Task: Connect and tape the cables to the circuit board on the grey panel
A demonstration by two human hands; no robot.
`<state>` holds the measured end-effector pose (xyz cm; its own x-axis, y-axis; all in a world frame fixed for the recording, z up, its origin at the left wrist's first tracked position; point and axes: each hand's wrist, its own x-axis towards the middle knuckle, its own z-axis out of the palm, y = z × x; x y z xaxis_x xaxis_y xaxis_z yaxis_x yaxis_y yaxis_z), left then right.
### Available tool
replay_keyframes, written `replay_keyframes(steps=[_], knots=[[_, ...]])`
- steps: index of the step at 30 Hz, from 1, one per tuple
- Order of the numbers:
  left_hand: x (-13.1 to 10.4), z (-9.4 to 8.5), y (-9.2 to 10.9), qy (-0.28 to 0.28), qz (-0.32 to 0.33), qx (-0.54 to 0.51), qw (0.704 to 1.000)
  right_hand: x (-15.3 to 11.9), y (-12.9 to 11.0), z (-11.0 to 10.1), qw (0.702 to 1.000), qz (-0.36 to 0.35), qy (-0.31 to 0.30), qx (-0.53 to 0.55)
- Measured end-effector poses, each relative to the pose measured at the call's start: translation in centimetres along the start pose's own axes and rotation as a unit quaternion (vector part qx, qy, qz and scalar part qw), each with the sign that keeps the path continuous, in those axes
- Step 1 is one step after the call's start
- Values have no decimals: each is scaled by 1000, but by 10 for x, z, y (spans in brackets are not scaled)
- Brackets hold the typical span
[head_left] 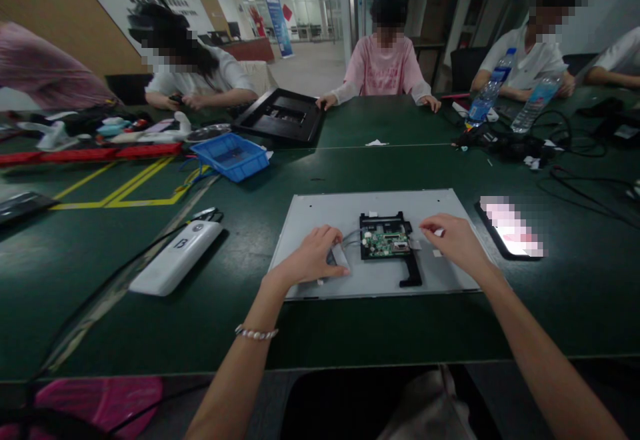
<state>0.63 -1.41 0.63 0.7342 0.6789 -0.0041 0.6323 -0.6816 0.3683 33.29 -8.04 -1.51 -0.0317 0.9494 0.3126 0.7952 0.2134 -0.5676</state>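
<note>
A pale flat panel [320,210] lies on the green table before me. Near its middle sits a green circuit board [387,243] in a black bracket [413,272], with thin grey wires running off its left side. My left hand [320,253], a beaded bracelet on its wrist, is closed around a small grey-white piece [341,260] at the panel's left part. Just right of the board, over the panel, my right hand [450,239] has thumb and fingertips pinched together; what they hold, if anything, is too small to name.
A white power bank [177,260] with a cable lies at left, a lit phone [510,230] at right. Farther back are a blue basket [233,157], a black frame [280,117], bottles [487,93] and cables. Several people sit across the table.
</note>
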Motion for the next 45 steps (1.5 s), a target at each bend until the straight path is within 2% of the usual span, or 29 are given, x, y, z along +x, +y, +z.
replay_keyframes(steps=[8, 16, 20, 24, 28, 32, 36, 41, 45], knots=[[-3, -9, 8, -1, -9, -19, 1000, 0, 4, -2, 1000, 5, -18, 24], [0, -17, 16, 77, -19, -60, 995, 0, 3, -5, 996, 26, -76, 42], [3, -13, 11, 127, -36, -37, 991, -1, 0, -3, 993, 14, -110, 51], [2, -8, 4, 136, -48, -2, 990, -2, -2, 1, 991, 7, -120, 54], [2, -5, 0, 121, -52, 29, 991, -3, 0, 4, 990, 15, -115, 77], [3, -3, -3, 110, -50, 37, 992, -3, 10, 2, 988, 72, -91, 97], [5, 0, -3, 104, -46, 21, 993, -3, 26, -4, 994, 106, -21, 15], [7, 1, -2, 88, -51, -18, 995, -4, 32, -11, 990, 118, -3, -82], [8, 0, 1, 91, -51, -22, 994, -4, 27, -11, 990, 111, -2, -82]])
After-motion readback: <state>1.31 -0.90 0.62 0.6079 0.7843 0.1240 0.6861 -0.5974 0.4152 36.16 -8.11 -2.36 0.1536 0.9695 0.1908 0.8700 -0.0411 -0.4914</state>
